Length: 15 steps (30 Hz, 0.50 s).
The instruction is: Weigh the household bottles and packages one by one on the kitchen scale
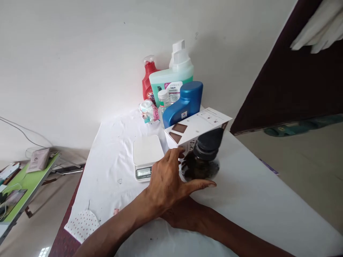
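Note:
My left hand (167, 178) curves round the near left side of a dark, rounded see-through bottle (200, 169) with a black spouted cap. The thumb stretches across the bottle's front near its base, and the fingers bend at its left side. Beneath the left wrist crosses my right hand (178, 214), its fingers hidden. A white kitchen scale (148, 151) with a small display lies just left of my left hand; its pan holds nothing. Directly behind the bottle is a white printed box (199, 123) with brown squares on top.
Behind the box stand a blue bottle (184, 103), a large green-filled jug (174, 73), a red bottle (150, 80), a small clear bottle (163, 98) and a soft pack (148, 111). A dotted cloth (83, 225) lies at the table's near left corner. A green table (18, 182) is further left.

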Motion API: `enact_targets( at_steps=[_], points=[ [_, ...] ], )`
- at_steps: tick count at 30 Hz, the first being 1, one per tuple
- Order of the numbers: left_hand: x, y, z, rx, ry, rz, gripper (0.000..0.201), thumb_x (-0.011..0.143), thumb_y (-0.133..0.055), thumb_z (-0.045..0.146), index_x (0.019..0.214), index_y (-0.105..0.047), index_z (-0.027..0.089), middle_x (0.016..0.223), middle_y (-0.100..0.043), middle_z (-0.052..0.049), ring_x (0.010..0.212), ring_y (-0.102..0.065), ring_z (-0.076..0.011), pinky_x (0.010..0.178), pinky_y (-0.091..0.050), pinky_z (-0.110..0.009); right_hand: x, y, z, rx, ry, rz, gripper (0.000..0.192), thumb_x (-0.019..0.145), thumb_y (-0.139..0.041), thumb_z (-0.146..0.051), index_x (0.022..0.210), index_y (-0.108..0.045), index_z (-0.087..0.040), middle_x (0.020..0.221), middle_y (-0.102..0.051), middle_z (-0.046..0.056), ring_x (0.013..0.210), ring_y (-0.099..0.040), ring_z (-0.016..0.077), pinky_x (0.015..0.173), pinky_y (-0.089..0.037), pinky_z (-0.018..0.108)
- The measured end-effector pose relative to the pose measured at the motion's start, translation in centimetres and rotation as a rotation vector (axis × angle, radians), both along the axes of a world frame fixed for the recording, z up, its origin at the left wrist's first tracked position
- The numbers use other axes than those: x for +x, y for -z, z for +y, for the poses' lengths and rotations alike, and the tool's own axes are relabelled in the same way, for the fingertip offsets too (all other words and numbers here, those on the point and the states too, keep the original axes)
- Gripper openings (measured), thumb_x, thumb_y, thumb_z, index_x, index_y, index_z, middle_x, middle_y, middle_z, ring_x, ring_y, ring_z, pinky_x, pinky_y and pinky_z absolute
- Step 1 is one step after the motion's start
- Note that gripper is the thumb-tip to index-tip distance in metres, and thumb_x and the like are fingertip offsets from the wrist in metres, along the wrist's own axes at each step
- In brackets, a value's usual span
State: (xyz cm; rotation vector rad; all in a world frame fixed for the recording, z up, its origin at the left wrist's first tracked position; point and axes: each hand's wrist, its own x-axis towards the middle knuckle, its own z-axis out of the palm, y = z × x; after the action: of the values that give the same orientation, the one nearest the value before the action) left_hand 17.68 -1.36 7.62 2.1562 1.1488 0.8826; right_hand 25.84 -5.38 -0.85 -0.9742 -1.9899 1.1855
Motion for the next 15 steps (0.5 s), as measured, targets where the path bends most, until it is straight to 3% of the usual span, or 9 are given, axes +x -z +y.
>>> enact_targets(
  at_steps=[3,7,10,12,15],
  points=[
    [-2.5,-2.0,1.6,0.020,-0.040,-0.073,0.054,0.079,-0.083,0.062,0.113,-0.069,0.023,0.100,-0.078,-0.010,0.083,-0.075,-0.0255,0.068,-0.061,-0.037,0.0,0.2,0.1,0.039,-0.005,-0.101,0.019,0.090,-0.066,-0.034,0.077,-0.057,-0.022,0.076,-0.063,0.003,0.067,-0.056,0.0188,0.064,-0.040,0.033],
    [-5.7,-3.7,8.7,0.027,-0.261,-0.081,0.047,0.090,-0.069,0.061,0.109,-0.068,0.018,0.097,-0.075,-0.008,0.078,-0.072,-0.0215,0.063,-0.054,-0.031,-0.1,0.5,0.2,0.062,-0.019,-0.082,0.025,0.085,-0.069,-0.027,0.072,-0.049,-0.021,0.071,-0.060,-0.002,0.061,-0.051,0.0117,0.060,-0.034,0.027],
    [-6.0,-2.7,15.5,-0.030,-0.393,-0.006,0.053,0.083,-0.080,0.049,0.119,-0.060,0.016,0.120,-0.069,-0.015,0.094,-0.071,-0.0273,0.078,-0.054,-0.038,0.0,0.4,0.3,0.056,-0.028,-0.091,0.020,0.084,-0.067,-0.023,0.074,-0.049,-0.021,0.072,-0.059,-0.003,0.063,-0.054,0.0117,0.062,-0.035,0.026],
    [-5.0,-1.4,19.4,-0.038,-0.449,-0.045,0.067,0.073,-0.089,0.045,0.123,-0.055,0.017,0.134,-0.061,-0.022,0.118,-0.064,-0.0367,0.092,-0.051,-0.044,0.0,0.3,0.4,0.039,-0.029,-0.107,0.019,0.083,-0.066,-0.021,0.075,-0.049,-0.021,0.072,-0.059,-0.003,0.063,-0.055,0.0118,0.064,-0.036,0.026],
    [-2.2,0.5,23.1,-0.020,-0.509,-0.060,0.086,0.060,-0.097,0.043,0.127,-0.049,0.016,0.139,-0.053,-0.028,0.136,-0.050,-0.0475,0.104,-0.041,-0.054,0.1,0.5,0.7,0.005,-0.027,-0.118,0.018,0.083,-0.065,-0.018,0.075,-0.049,-0.021,0.072,-0.060,-0.004,0.063,-0.054,0.0111,0.064,-0.035,0.025]
  ],
)
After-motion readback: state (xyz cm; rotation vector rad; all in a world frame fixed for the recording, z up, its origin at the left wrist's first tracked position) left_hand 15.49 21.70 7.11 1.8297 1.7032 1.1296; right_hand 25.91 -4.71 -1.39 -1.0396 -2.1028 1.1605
